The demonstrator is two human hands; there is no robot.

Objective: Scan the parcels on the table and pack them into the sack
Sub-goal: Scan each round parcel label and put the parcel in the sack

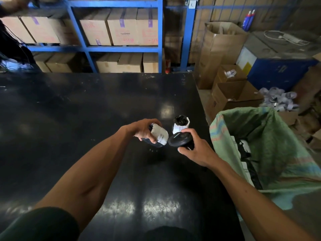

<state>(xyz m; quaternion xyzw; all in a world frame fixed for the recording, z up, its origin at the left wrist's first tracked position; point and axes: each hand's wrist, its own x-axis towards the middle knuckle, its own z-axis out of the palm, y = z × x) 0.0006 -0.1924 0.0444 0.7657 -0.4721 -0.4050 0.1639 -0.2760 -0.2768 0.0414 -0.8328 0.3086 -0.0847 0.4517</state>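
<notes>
Nearest the camera, 2 bare forearms reached out over the dark table (69, 119), whose scuffed top caught patches of ceiling glare. The left hand (143, 130) was closed around a small dark parcel (159, 136), thumb low on its near side and fingers over the top, lifting it clear of the table and turning its white label toward the right. The right hand (194, 148) was wrapped around a black handheld scanner (179, 139), its rounded head just beside the label, almost touching it. The step in hand looked like the scan itself: to do it well, the label would want to sit flat and square to the scanner's window, no finger over the barcode, and the parcel held steady with a little gap so the reader could focus; the label appeared creased round the parcel, so smoothing it with the thumb might help. Just beyond the scanner, 1 more parcel (180, 125) stood on the table, black wrap showing above a white label, apparently not yet scanned. To the right, the green woven sack (271, 136) hung open beside the table edge with dark and white packages already inside, near enough for an easy drop once this one read. Farther off stood open cardboard boxes (231, 94) on the floor and blue shelving (121, 47) stacked with cartons.
</notes>
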